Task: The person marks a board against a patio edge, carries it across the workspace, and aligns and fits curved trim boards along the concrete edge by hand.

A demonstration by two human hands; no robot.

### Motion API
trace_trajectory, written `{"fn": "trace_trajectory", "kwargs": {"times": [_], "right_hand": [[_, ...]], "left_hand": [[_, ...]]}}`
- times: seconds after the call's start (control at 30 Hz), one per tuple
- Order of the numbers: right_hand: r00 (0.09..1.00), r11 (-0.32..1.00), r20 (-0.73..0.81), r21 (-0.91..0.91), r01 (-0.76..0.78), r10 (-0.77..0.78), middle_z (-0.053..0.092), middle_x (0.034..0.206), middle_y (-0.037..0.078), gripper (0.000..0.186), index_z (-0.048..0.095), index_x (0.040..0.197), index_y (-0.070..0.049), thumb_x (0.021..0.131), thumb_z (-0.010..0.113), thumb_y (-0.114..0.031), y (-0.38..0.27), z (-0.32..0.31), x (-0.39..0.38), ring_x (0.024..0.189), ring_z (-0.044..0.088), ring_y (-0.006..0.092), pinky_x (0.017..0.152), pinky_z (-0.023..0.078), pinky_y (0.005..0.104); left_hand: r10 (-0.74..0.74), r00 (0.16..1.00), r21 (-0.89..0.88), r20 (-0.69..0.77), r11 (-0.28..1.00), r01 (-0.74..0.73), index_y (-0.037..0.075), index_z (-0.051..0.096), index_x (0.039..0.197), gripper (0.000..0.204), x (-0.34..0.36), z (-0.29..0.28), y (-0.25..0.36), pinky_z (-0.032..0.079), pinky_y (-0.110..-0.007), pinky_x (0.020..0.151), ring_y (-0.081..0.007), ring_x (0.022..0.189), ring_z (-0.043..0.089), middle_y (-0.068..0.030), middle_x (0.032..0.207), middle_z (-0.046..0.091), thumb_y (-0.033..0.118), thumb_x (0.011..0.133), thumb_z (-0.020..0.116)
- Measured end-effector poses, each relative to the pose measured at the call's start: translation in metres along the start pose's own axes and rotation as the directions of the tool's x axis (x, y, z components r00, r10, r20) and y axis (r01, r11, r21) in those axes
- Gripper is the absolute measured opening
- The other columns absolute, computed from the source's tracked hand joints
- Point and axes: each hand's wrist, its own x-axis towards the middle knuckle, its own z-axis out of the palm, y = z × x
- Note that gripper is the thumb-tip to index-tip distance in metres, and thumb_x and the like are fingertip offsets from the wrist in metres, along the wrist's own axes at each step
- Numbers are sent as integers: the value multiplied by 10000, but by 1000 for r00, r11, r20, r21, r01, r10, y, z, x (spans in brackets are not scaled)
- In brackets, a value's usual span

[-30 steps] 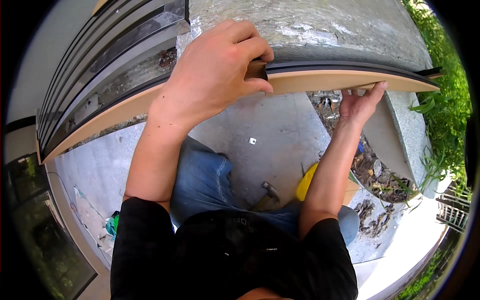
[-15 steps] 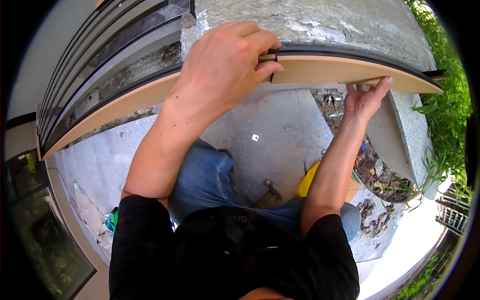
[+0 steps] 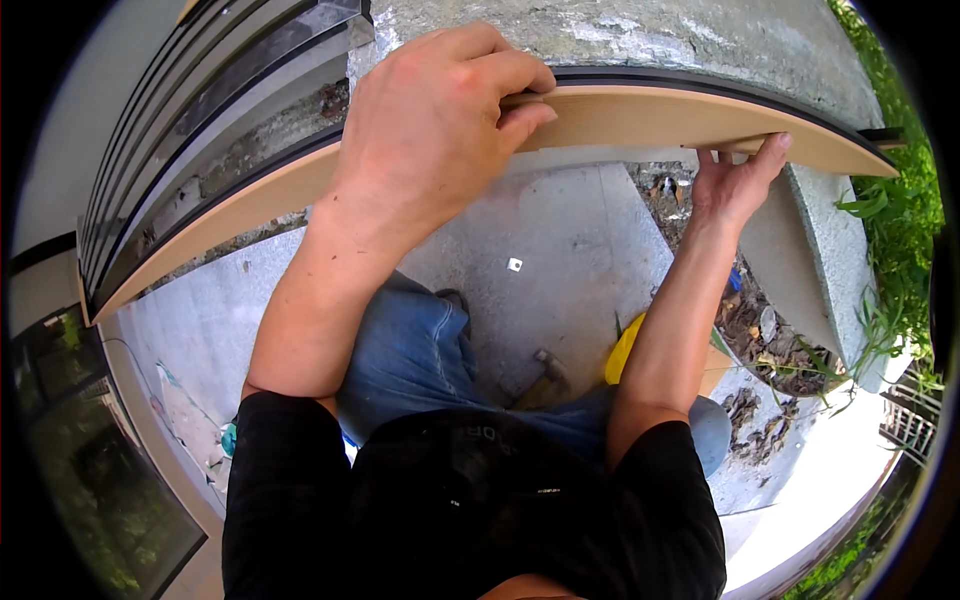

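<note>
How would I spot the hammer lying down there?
Start at the long tan board both hands hold against the wall, then drop to the grey concrete slab below. The hammer lies beside the blue-jeaned knee, left of a yellow object; it alone has a dark metal head.

A hammer [image 3: 545, 368] lies on the slab [image 3: 560, 250] below the board [image 3: 640, 118], perhaps beside a bucket [image 3: 625, 350].

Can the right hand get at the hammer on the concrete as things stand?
Probably not now: the right hand is pressed up under the tan board, while the hammer lies down by the knees, with nothing over it.
</note>
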Motion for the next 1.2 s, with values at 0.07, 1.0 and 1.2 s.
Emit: {"fn": "trace_trajectory", "kwargs": {"times": [0.07, 1.0, 1.2], "right_hand": [[1000, 1000, 15, 4, -2, 2, 181, 1721, 75, 798, 249, 1645, -275, 1020, 641, -579, 1, 2, -1, 1522, 270, 488, 1097, 384, 803], [998, 1000, -56, 22, -2, 4, 92, 1774, 170, 1245, -113, 1704, -143, 938, 728, -647, -26, 24, -33, 1615, 160, 395, 1190, 224, 747], [996, 992, 43, 102, 69, -73, 94, 1765, 213, 1267, -142, 1696, -122, 938, 741, -625, -3, 2, -13, 1608, 192, 404, 1217, 230, 706]], "left_hand": [[-19, 1000, 18, -4, 1000, 19, 96, 807, 961, 158, -1, -2, -1, 574, -293, 684, -214, 757, 712, -25, 888, 718, 140, 825, 872], [-179, 981, 128, 69, 977, 170, 47, 787, 1001, 160, 3, 11, 24, 565, -320, 743, -198, 786, 725, -76, 928, 717, 179, 916, 818], [-171, 981, 175, 92, 973, 153, 41, 786, 994, 158, 6, 8, 26, 564, -324, 732, -195, 784, 728, -80, 925, 725, 178, 919, 816]]}}
